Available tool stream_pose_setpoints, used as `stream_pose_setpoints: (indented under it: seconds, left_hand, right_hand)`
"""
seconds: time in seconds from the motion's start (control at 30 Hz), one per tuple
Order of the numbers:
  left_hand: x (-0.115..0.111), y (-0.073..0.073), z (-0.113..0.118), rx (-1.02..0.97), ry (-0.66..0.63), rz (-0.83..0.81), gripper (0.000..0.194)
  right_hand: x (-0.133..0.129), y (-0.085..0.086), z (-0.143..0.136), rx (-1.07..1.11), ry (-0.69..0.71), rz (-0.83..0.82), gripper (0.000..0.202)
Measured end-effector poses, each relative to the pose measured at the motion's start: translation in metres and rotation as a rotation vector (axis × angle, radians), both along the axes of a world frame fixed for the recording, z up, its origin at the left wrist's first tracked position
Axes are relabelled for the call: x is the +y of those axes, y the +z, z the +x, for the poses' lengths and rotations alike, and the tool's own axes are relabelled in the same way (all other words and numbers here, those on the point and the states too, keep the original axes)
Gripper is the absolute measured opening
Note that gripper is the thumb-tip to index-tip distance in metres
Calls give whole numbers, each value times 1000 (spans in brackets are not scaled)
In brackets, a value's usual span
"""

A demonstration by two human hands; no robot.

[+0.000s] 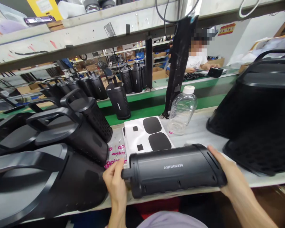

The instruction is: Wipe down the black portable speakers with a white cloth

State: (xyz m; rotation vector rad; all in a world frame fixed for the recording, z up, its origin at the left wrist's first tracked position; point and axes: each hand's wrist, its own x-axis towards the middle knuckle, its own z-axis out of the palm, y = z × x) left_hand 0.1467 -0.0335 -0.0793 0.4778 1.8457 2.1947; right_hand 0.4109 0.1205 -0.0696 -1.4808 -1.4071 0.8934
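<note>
A black MERKURY canister-like unit (173, 171) with a carry handle lies on its side across the front of the bench, its lettering upside down to me. At its left end, my left hand (115, 177) is closed around the handle. My right hand (225, 171) grips the opposite end, fingers partly hidden behind it. Just beyond the unit lies a white sticker sheet (142, 134) bearing rounded black pads and small black squares. Part of the sheet is covered by the unit.
Several similar black units (71, 136) stand at the left, and more (258, 114) at the right. Behind the sheet is a transparent bottle (183, 109) with a white cap. A black post (176, 63) rises beside a green conveyor (142, 106). Across it sits a person (196, 61).
</note>
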Motion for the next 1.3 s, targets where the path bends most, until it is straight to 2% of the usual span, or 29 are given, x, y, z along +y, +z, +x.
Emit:
stream_pose_setpoints:
  seconds: [0.13,0.2,0.3,0.37,0.43,0.5,0.53,0.6,0.63,0.7,0.73,0.8,0.9,0.97,1.03,1.17,1.23,1.3]
  left_hand:
    - [12,0,-8,94,96,125,49]
    - [15,-6,-14,122,125,158,48]
    - [14,-19,-21,138,142,152,45]
    - [12,-27,-22,149,155,136,42]
    - [11,-31,-23,163,173,127,42]
    - [11,-30,-23,174,184,121,42]
    - [12,-29,-23,179,185,118,42]
    - [12,-27,-25,186,181,108,41]
    - [12,-25,-26,187,171,95,40]
    - [10,-23,-28,188,137,63,40]
    - [9,-23,-30,190,124,55,39]
    - [8,-24,-31,204,120,70,38]
    - [10,-27,-33,228,138,127,37]
    - [11,-28,-33,236,129,139,37]
    - [10,-28,-33,247,118,139,37]
    - [4,-29,-36,268,67,110,36]
    - [3,-31,-39,296,67,124,35]
    - [5,-36,-42,332,87,153,35]
  right_hand:
    - [-4,-7,-36,263,-8,-160,52]
    - [4,-4,-45,304,30,-86,55]
    - [16,-1,-45,91,202,188,54]
    - [14,-4,-44,-71,250,315,54]
    - [-1,-12,-50,-173,150,377,57]
    - [-31,-20,-66,-267,44,467,64]
    - [-49,-24,-79,-315,48,546,67]
    - [-86,-26,-108,-423,243,772,68]
    - [-101,-25,-122,-451,440,898,70]
    - [-116,-22,-137,-463,683,1063,74]
    - [-114,-21,-137,-467,740,1106,77]
    - [-97,-19,-121,-496,667,1135,79]
    - [-61,-21,-84,-653,334,1047,78]
    - [-56,-23,-76,-731,171,972,79]
    - [-72,-23,-90,-703,204,987,78]
    - [-116,-23,-134,-623,596,1072,61]
    - [-112,-23,-130,-582,593,1123,54]
    - [-90,-25,-106,-532,426,1139,56]
